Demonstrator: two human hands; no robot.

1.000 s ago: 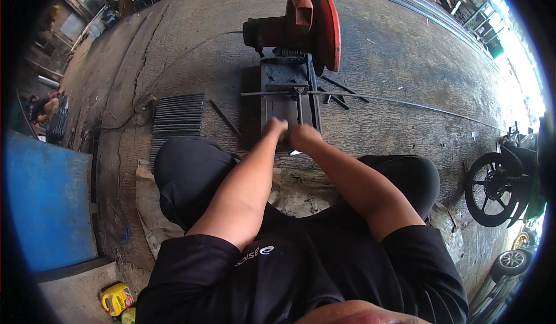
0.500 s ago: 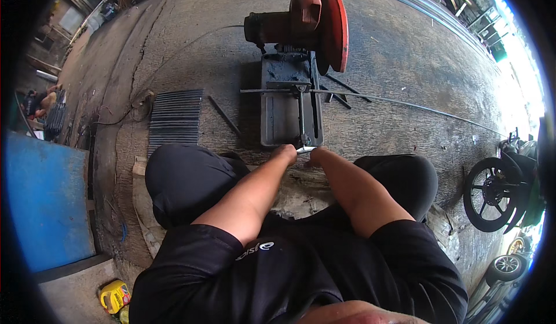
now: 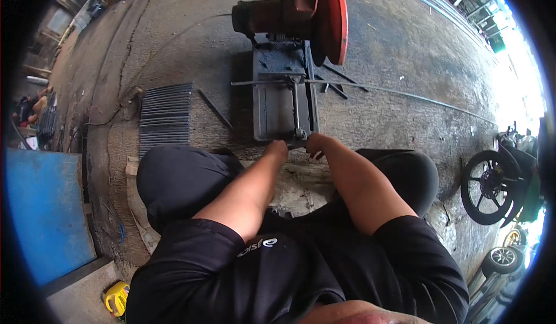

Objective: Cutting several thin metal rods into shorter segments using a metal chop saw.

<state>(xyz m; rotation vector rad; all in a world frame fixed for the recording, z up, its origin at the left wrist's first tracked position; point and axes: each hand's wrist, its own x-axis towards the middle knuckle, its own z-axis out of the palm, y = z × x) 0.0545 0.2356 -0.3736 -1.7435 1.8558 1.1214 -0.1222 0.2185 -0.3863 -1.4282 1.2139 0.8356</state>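
Observation:
A cut-off saw (image 3: pixel 281 18) with a red motor housing and a round red blade guard (image 3: pixel 333 20) stands on the floor ahead of me. Its grey base (image 3: pixel 273 112) reaches toward my knees. A long thin metal rod (image 3: pixel 399 90) lies crosswise in the saw's clamp, reaching far to the right. The clamp's screw (image 3: pixel 297 107) runs toward me and ends at a small crank handle (image 3: pixel 297 146). My left hand (image 3: pixel 277 148) is closed on the handle's left end. On its right end my right hand (image 3: pixel 316 144) is curled, fingers partly hidden.
A neat row of cut rods (image 3: pixel 166 115) lies left of the saw, with one loose piece (image 3: pixel 214 108) beside it. Several short offcuts (image 3: pixel 339 81) lie right of the base. A motorcycle wheel (image 3: pixel 489 188) stands far right; a blue panel (image 3: pixel 49 214) is at left.
The crank handle, pale and shiny earlier, now looks dark and sits at another angle between my hands. My right hand has shifted its hold. The whole view has shifted slightly.

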